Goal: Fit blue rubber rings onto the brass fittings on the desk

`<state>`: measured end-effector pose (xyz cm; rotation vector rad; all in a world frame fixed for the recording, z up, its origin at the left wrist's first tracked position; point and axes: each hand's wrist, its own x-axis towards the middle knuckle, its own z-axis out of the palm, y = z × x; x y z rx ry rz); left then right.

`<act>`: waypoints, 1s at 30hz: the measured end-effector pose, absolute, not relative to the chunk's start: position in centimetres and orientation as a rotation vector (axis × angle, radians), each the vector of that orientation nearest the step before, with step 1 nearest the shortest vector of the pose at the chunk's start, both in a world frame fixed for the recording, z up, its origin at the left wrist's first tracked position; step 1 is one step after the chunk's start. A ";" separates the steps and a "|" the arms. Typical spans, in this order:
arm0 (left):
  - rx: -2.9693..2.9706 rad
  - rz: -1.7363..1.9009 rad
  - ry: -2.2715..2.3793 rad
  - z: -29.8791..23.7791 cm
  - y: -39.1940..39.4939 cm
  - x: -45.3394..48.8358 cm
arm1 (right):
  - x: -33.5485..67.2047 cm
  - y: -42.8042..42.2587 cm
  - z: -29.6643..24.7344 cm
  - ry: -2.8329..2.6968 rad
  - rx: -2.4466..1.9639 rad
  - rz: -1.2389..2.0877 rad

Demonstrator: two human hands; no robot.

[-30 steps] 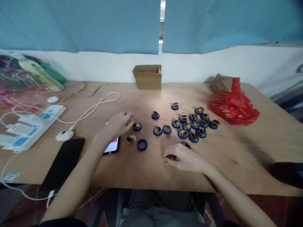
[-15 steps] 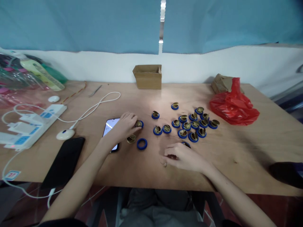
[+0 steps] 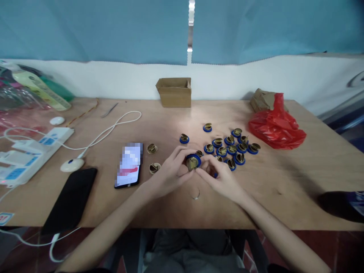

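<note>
My left hand (image 3: 170, 172) and my right hand (image 3: 220, 176) meet above the middle of the wooden table (image 3: 298, 182), both gripping one blue-ringed brass piece (image 3: 193, 162). A heap of several similar blue-and-brass pieces (image 3: 230, 146) lies just beyond my right hand. Two bare brass pieces (image 3: 152, 148) (image 3: 155, 167) rest left of my left hand, beside a lit phone (image 3: 129, 165). A small metal ring (image 3: 196, 196) lies on the table below my hands.
A black phone (image 3: 71, 199) lies at the near left edge. White power strips (image 3: 31, 149) and cables fill the left side. A cardboard box (image 3: 174, 92) stands at the back, and a red plastic bag (image 3: 274, 125) sits at the right.
My left hand left the spot by the phone and came to the centre with a blue-ringed piece. My right hand rose from the table to meet it. The loose blue ring is gone from the table.
</note>
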<state>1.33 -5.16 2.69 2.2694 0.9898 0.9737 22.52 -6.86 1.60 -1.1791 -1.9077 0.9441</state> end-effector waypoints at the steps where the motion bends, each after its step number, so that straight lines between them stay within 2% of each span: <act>1: 2.267 0.996 0.976 2.5 -5.4 1.8 | 22.5 -6.9 1.6 -1.867 -1.186 0.937; 6: 2.161 1.070 0.953 1.5 -5.6 2.9 | 22.5 -7.0 1.3 -1.829 -1.229 0.825; 15: 1.423 1.071 0.746 0.3 -5.7 2.8 | 22.5 -6.9 1.3 -1.902 -1.109 0.481; 20: 1.396 1.111 0.728 -0.2 -5.6 3.0 | 22.3 -7.2 0.9 -1.873 -1.090 0.320; 30: 1.445 1.177 0.672 -1.2 -5.6 3.3 | 22.0 -7.3 0.5 -1.812 -0.995 0.289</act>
